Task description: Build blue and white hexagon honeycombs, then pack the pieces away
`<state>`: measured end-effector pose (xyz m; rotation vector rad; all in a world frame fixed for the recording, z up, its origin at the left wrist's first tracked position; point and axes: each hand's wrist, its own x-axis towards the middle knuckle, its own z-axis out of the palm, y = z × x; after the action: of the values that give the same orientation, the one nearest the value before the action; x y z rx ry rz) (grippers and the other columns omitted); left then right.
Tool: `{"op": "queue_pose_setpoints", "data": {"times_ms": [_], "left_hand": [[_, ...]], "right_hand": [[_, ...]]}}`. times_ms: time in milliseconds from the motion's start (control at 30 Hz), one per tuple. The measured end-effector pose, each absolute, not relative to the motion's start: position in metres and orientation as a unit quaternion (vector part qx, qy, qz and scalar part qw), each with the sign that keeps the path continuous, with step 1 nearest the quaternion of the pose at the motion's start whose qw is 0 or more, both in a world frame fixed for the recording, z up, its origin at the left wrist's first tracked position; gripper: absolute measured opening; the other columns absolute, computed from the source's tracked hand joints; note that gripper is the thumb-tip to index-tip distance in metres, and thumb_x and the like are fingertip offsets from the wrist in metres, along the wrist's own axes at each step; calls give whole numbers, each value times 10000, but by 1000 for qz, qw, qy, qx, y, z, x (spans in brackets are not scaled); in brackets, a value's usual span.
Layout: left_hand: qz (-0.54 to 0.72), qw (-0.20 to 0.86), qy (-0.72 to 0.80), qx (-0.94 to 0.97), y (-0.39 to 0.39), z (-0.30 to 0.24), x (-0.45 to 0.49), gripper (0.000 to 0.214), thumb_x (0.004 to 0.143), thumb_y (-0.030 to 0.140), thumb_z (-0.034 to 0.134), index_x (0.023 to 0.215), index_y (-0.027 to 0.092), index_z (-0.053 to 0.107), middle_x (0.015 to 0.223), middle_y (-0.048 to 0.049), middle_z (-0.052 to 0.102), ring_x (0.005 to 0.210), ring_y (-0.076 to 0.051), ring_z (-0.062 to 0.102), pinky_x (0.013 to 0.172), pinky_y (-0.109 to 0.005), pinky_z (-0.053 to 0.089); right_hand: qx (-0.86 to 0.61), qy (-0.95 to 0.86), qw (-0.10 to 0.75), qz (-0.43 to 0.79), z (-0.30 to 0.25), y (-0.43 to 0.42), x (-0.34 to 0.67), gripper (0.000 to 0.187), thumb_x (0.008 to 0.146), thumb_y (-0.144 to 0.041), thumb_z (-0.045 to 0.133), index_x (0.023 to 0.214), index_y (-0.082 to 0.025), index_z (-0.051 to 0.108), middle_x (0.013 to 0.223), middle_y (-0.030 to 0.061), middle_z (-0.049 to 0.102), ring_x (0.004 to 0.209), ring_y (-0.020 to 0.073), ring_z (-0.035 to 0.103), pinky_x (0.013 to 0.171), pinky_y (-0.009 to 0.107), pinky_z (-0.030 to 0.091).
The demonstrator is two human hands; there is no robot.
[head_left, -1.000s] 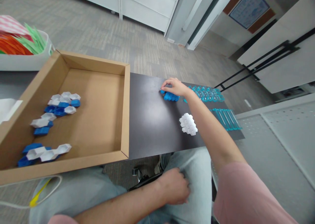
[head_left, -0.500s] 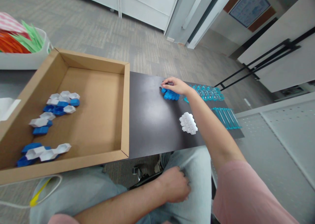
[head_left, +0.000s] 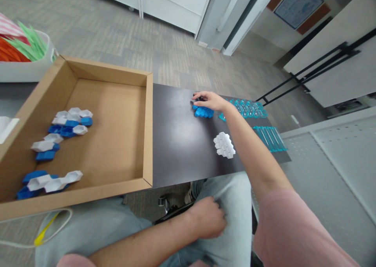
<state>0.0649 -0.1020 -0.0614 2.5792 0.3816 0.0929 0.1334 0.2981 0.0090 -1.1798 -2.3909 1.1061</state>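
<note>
My right hand (head_left: 208, 100) reaches across the dark table with fingers bent and thumb low, at the far edge of a cluster of blue hexagonal pieces (head_left: 203, 111). Something small and dark shows between and just beside its fingertips; its exact shape is partly hidden by the fingers. Nearer to me, under the right forearm's left side, lies a flat cluster of white hexagonal pieces (head_left: 224, 145). Closed in a fist, my left hand (head_left: 210, 218) rests on my thigh, away from the table, with nothing visible in it.
An open cardboard box (head_left: 149, 130) stands on the left, holding joined blue and white hexagonal pieces (head_left: 72, 123). Behind it is a white bin (head_left: 48, 49) with green and orange strips. Clear teal ridged pieces (head_left: 270, 138) and teal bubbled pieces (head_left: 249, 109) lie at the table's right end.
The view has shifted slightly. My right hand stays at the blue cluster, its fingertips moved only a little, and my left fist remains on my thigh.
</note>
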Motion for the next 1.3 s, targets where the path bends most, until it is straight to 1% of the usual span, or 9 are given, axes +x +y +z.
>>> {"op": "queue_pose_setpoints", "data": {"times_ms": [133,233,433,533,667,733,867,1200,1300], "left_hand": [[40,266,145,952,-102,-60,64,305,1047,450,786,937,167,815,961,-78,826,897,-237,808,655,-367,421],[50,264,149,952,-101,-60,63,307,1041,453,796,923,169,809,944,-80,823,872,-227,799,655,-360,415],[35,265,143,953,-101,-60,64,313,1055,466,777,964,169,817,983,-71,831,934,-239,813,658,-364,412],[31,269,140,952,-101,-59,64,318,1061,465,767,976,163,821,996,-78,833,939,-242,813,663,-372,421],[40,269,146,951,-102,-59,64,309,1044,460,791,956,165,820,978,-84,833,895,-232,803,655,-363,416],[47,268,150,950,-103,-60,64,313,1037,464,800,936,168,815,965,-85,832,873,-228,798,649,-359,409],[49,264,148,952,-103,-61,65,325,1045,468,784,928,166,809,964,-82,830,859,-229,794,638,-369,398],[46,264,147,952,-102,-59,65,306,1044,457,795,929,174,811,960,-74,832,904,-232,812,658,-355,399],[40,263,146,953,-102,-59,64,307,1055,454,779,929,175,805,965,-76,832,913,-230,814,649,-356,408]], "right_hand": [[-401,-817,132,393,7,300,135,551,740,-567,976,1189,-262,880,1581,137,723,1549,352,622,1376,554,370],[-399,-808,142,411,5,301,135,572,720,-603,982,1158,-250,877,1563,148,733,1534,357,636,1362,548,398],[-412,-787,155,433,7,299,133,466,754,-653,955,962,-253,835,1415,134,816,1550,359,621,1338,565,441],[-410,-786,159,434,7,298,133,482,723,-670,965,919,-255,817,1412,136,817,1562,366,610,1337,565,441],[-402,-792,155,432,6,298,133,519,660,-666,996,935,-259,828,1374,135,827,1580,375,591,1350,562,416],[-402,-793,153,432,5,299,133,533,639,-640,1012,955,-248,838,1409,148,810,1579,377,591,1354,559,406],[-400,-790,158,438,5,300,135,516,668,-585,1016,989,-218,847,1481,188,769,1564,376,606,1349,551,409],[-407,-782,159,445,6,297,135,524,652,-618,1009,990,-253,843,1510,142,766,1579,371,593,1369,562,390],[-402,-788,158,439,5,297,135,528,664,-614,1009,1021,-256,858,1521,146,758,1560,371,612,1362,566,400]]}}
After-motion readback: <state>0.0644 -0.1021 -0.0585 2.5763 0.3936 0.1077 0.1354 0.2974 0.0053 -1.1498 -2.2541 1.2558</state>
